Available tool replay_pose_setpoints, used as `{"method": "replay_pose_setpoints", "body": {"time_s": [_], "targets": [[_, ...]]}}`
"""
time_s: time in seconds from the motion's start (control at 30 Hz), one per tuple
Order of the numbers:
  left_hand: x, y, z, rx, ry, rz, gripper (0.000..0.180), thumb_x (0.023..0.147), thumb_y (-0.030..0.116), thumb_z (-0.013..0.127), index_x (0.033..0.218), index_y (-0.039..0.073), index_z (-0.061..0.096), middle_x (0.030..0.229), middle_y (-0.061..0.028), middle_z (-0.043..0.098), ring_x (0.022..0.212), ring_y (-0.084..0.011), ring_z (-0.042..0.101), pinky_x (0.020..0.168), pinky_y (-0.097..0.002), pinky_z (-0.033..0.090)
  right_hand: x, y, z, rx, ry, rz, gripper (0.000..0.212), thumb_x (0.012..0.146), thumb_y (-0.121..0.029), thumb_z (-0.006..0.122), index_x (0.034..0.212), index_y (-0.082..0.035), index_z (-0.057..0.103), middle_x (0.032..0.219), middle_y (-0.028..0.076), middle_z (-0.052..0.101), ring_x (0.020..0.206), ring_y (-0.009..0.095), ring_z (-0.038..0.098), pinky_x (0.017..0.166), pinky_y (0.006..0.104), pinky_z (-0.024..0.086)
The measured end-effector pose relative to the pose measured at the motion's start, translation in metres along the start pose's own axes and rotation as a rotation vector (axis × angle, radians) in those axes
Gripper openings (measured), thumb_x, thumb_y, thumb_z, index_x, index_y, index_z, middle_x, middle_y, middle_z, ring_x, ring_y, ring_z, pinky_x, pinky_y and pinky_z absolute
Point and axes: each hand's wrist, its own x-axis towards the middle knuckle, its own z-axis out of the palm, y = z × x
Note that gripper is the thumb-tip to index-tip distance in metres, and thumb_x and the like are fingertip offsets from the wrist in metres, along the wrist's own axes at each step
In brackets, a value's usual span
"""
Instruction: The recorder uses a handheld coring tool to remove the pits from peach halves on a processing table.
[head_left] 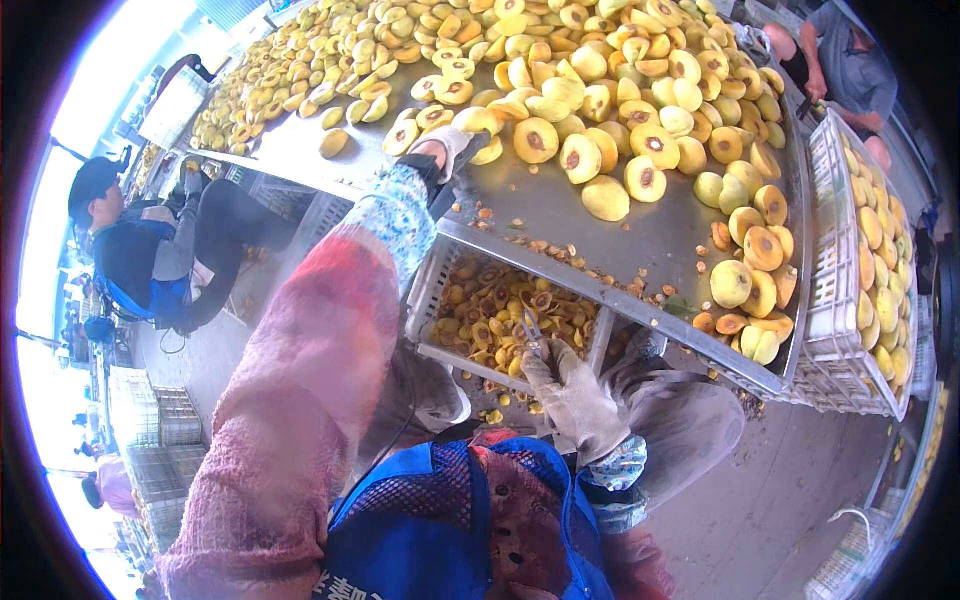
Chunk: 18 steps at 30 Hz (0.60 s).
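Note:
My left arm stretches far forward over the metal table (640, 240). My left hand (450, 152), in a pale glove, is at the near side of the heap of yellow peach halves (580, 100); its fingers are largely hidden. Down by my lap, my right hand (575, 395) wears a worn, light glove. It is closed on a small metal pitting tool (531, 324), whose narrow tip points away from me. Beneath that tip a white plastic crate (470, 362) holds yellow-brown peach pieces (490, 310). Many halves on the table show reddish-brown centres.
A raised metal rim (600, 292) edges the table, with scraps along it. At the right stands a tall white crate (835, 290) full of peach halves. One person (150, 240) sits at the left, another (850, 70) at the far right. Stacked crates (160, 430) stand left.

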Motion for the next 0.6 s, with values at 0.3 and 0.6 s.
{"method": "replay_pose_setpoints", "body": {"time_s": [0.3,0.6], "targets": [[-0.009,-0.001,0.021,-0.471,-0.118,0.241,0.032,0.089,0.035,0.063,0.109,0.012,0.069,0.091,-0.0053,0.065,0.076,-0.0133,0.06,0.067,-0.0228,0.048,-0.009,-0.02,-0.005,0.37,-0.015,0.01,0.034,0.098,-0.031,0.055,0.117,-0.003,0.054,0.075,-0.001,0.053,0.059,0.007,0.046,0.054,0.0236,0.039],[-0.189,-0.026,0.048,-0.188,0.661,1.074,0.039,0.09,0.011,0.067,0.124,0.003,0.051,0.112,-0.0104,0.066,0.101,-0.0171,0.064,0.087,-0.0301,0.051,-0.023,-0.037,-0.007,0.315,0.111,-0.042,0.043,0.097,-0.036,0.057,0.124,-0.003,0.05,0.071,-0.004,0.049,0.057,0.004,0.043,0.051,0.0198,0.038]]}}
